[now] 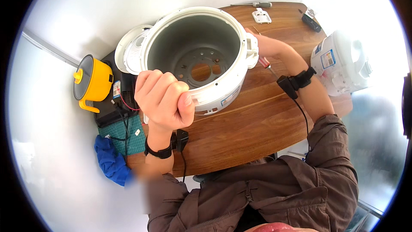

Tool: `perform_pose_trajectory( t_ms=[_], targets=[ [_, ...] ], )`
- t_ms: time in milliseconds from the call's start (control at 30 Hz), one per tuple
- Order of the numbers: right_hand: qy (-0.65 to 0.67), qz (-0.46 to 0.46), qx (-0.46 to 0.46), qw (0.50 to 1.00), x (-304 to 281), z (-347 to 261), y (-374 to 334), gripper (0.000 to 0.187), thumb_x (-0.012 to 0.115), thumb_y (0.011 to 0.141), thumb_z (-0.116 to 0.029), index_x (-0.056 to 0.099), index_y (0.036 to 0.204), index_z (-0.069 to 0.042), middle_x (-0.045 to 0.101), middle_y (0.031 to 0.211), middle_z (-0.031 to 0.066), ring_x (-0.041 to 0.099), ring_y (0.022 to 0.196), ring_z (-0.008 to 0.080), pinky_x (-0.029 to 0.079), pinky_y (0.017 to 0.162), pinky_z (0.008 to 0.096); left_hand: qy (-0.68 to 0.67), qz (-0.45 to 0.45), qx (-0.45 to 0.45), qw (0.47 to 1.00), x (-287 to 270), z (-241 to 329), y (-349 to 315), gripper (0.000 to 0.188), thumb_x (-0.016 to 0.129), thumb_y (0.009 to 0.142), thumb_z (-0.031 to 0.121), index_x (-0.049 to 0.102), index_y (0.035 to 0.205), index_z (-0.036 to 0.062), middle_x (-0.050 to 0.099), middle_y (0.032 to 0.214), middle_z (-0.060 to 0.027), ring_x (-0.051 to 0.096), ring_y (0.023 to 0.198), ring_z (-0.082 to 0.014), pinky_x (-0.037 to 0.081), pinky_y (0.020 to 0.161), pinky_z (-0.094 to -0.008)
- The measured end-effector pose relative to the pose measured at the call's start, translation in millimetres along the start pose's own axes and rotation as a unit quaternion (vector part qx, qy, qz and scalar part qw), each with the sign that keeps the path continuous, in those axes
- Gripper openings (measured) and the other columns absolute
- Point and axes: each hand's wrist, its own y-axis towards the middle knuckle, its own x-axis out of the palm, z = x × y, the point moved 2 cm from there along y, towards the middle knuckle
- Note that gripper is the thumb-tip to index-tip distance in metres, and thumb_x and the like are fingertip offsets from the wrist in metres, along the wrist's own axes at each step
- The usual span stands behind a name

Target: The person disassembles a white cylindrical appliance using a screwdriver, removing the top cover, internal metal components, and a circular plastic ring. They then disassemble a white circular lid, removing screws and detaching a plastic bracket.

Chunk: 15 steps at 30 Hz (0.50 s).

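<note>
Brown jacket sleeves (326, 163) of the person fill the lower edge of the view, and both wrists carry black straps with cables. Beneath the hands lies a brown wooden bench (253, 124) with a rounded edge, standing on a pale grey floor. The left hand (165, 99) is curled shut on the near rim of a white round rice cooker body (201, 56), which is tilted so its open grey cavity faces up toward the person. The right hand (268, 45) rests against the cooker's far right side, by its latch; whether it grips a red-handled screwdriver (265, 63) just below it cannot be told. The cooker sits at the bench's left end, its hinged white lid (128, 51) swung out left. A yellow lidded pot (92, 81) stands off the left edge.
</note>
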Motion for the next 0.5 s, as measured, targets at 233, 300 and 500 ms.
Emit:
perform_pose_trajectory(
  t_ms=[233, 300, 500],
  targets=[
    [0.140, -0.005, -0.135, 0.981, 26, 30, -1, 0.055, 0.076, 0.090, -0.026, 0.060, 0.135, 0.001, 0.066, 0.133, 0.0228, 0.066, 0.116, 0.0323, 0.051, 0.102, 0.0416, -0.047, -0.004, 0.035, 0.998, 14, 13, -21, 0.022, 0.059, 0.085, 0.024, 0.058, 0.067, 0.0109, 0.048, 0.062, -0.0013, 0.044, 0.054, -0.0206, 0.035, 0.058, -0.0341],
    [0.144, 0.039, -0.192, 0.970, 31, 37, 1, 0.051, 0.077, 0.088, -0.025, 0.063, 0.129, 0.002, 0.069, 0.127, 0.0227, 0.068, 0.110, 0.0347, 0.053, 0.097, 0.0426, -0.046, 0.004, 0.037, 0.998, 16, 16, -26, 0.024, 0.058, 0.086, 0.024, 0.058, 0.065, 0.0115, 0.046, 0.062, -0.0008, 0.043, 0.053, -0.0202, 0.035, 0.058, -0.0334],
    [0.027, 0.133, -0.294, 0.946, 41, 67, 27, 0.031, 0.072, 0.087, -0.019, 0.069, 0.109, 0.002, 0.070, 0.109, 0.0176, 0.061, 0.104, 0.0364, 0.052, 0.093, 0.0443, -0.035, -0.026, 0.036, 0.998, 14, 23, -45, 0.034, 0.051, 0.096, 0.025, 0.058, 0.068, 0.0085, 0.049, 0.059, -0.0024, 0.047, 0.053, -0.0213, 0.039, 0.059, -0.0350]
  ],
)
